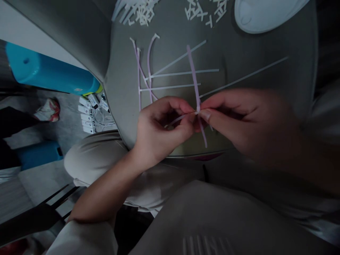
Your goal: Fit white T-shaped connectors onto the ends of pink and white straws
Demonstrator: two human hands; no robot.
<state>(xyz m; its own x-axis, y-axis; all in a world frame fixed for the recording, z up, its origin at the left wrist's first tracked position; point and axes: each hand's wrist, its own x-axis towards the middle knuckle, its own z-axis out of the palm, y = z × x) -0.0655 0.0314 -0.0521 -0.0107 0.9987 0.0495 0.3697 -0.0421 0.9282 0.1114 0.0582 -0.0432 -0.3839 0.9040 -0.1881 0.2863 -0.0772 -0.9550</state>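
Observation:
Near the front edge of the grey seat, my left hand (pixel 166 129) pinches the end of a thin pale tube beside a small white connector. My right hand (pixel 239 118) closes on that connector (pixel 198 109) from the other side, its fingertips almost touching the left ones. A purple tube (pixel 193 74) runs through this joint, one end pointing away and the other sticking out below my fingers. Left of it on the seat lie purple tubes (pixel 139 71) joined to long whitish tubes (pixel 183 74). Another whitish tube (pixel 247 77) slants out behind my right hand.
Small white connectors (pixel 145 14) and more connectors (pixel 195 10) lie in piles at the far side. A white dish-like object (pixel 265 16) is at the far right. White boxes with cables (pixel 87 117) are on the floor at left.

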